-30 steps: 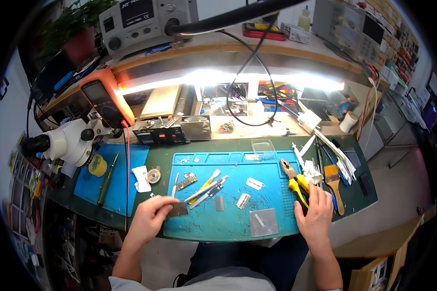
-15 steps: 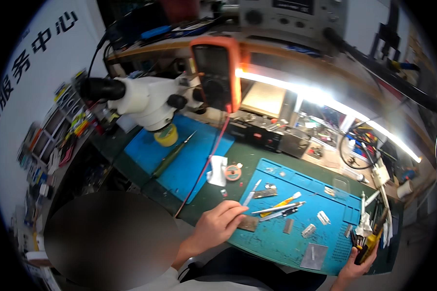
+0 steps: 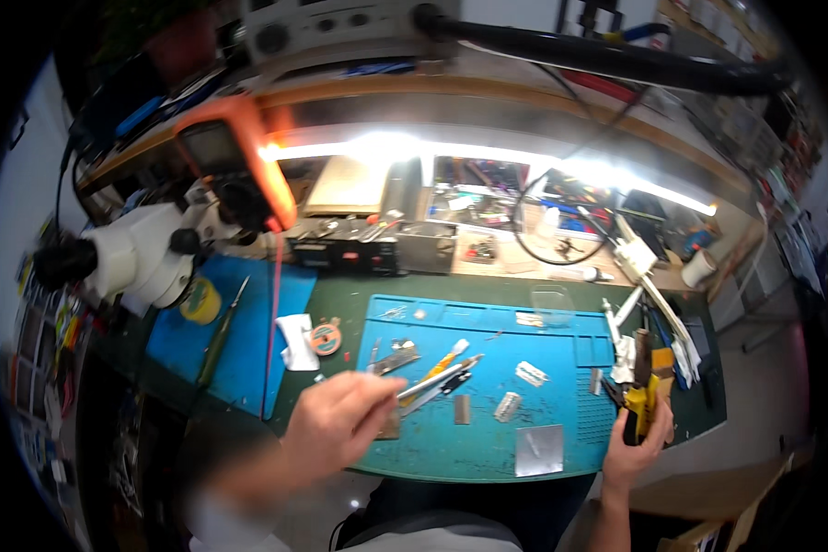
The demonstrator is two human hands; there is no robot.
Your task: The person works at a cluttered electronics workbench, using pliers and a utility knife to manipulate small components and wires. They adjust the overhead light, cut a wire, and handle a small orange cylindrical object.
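Observation:
My left hand [image 3: 340,419] hovers over the mat's left edge, blurred, its fingers drawn together. A slim silver tool [image 3: 432,377] starts at its fingertips; whether they grip it is unclear. Beside that tool lie a yellow-handled brush [image 3: 449,357] and a dark-tipped tool [image 3: 458,379]. My right hand [image 3: 637,449] is closed around yellow-and-black handled pliers [image 3: 638,405] at the mat's right side, next to a bunch of upright tools [image 3: 649,354]. On the blue work mat [image 3: 469,451] are razor blades [image 3: 508,406], a metal plate [image 3: 539,451] and a small brown-grey piece [image 3: 462,409].
An orange multimeter [image 3: 235,161] and a white microscope [image 3: 143,253] stand at the left. A solder spool [image 3: 326,339], white tissue [image 3: 296,342] and green-handled tool [image 3: 216,350] lie below them. A lit shelf [image 3: 488,101] spans the back. A cable [image 3: 520,216] loops at the right.
The view has swung right, so the bench appears shifted left. My left hand now overlaps the silver tool's near end. My right hand stays around the pliers.

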